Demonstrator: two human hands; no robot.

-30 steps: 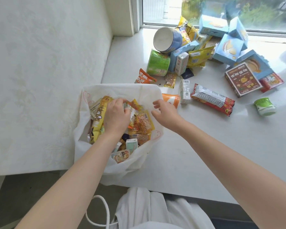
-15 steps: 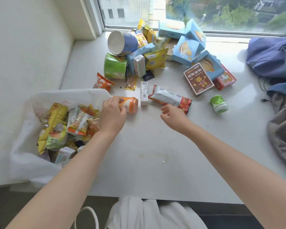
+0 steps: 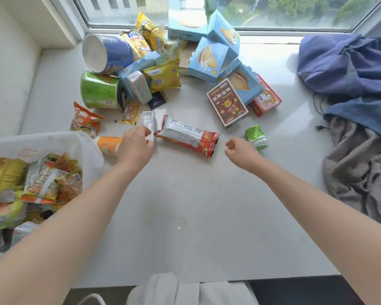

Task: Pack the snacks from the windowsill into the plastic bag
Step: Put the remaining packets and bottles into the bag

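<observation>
The white plastic bag (image 3: 59,140) lies open at the left with several snack packets inside. My left hand (image 3: 135,147) rests on the windowsill (image 3: 185,194) with its fingers apart, covering the right end of an orange cup (image 3: 108,144) and touching the lower end of a small white packet (image 3: 149,119). A long red and white snack pack (image 3: 187,137) lies between my hands. My right hand (image 3: 240,153) hovers open and empty, just left of a small green cup (image 3: 256,135).
A snack pile sits near the window: a green tub (image 3: 98,90), a blue tub (image 3: 108,53), blue boxes (image 3: 209,57), yellow bags (image 3: 164,77), a brown box (image 3: 228,102), an orange bag (image 3: 85,119). Blue and grey clothes (image 3: 356,111) cover the right side.
My left hand came out of the bag, passed over the orange cup and reached the white packet. My right hand shifted right toward the green cup. The view swung right.
</observation>
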